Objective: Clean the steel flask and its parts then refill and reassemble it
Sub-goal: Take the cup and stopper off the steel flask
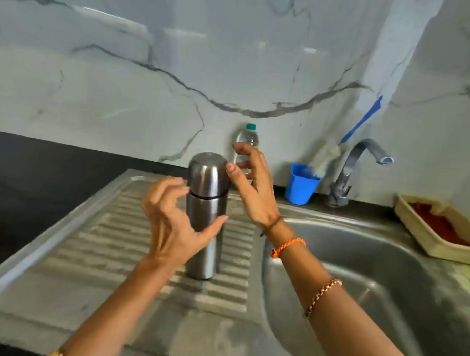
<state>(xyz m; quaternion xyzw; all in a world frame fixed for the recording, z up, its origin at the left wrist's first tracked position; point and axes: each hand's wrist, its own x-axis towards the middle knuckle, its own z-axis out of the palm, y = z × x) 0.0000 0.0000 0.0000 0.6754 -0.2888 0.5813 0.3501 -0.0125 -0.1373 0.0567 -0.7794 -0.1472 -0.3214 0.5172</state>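
1. Steel flask [204, 216] stands upright on the ribbed drainboard [119, 253] of the sink [359, 262], its cap [207, 174] seated on top with a dark seam below it.
2. No brand, label or writing can be read on the flask; the clear bottle [247, 141] behind it, with a teal cap, is too blurred to read.
3. Left hand [171, 223]: grip spread wide, fingers curled beside the flask's left side at the seam, thumb across the front of the body. Whether the thumb touches the steel I cannot tell; it has no closed hold on anything.
4. Right hand [250, 189]: grip also spread, holding nothing, thumb tip just at the cap's right edge, fingers raised in front of the bottle.
5. The flask sits between the two hands.
6. A blue cup [300, 185] holding a brush stands near the tap [348, 176]; a beige tray [434, 232] lies on the worktop [28, 184] edge to the right of the sink.
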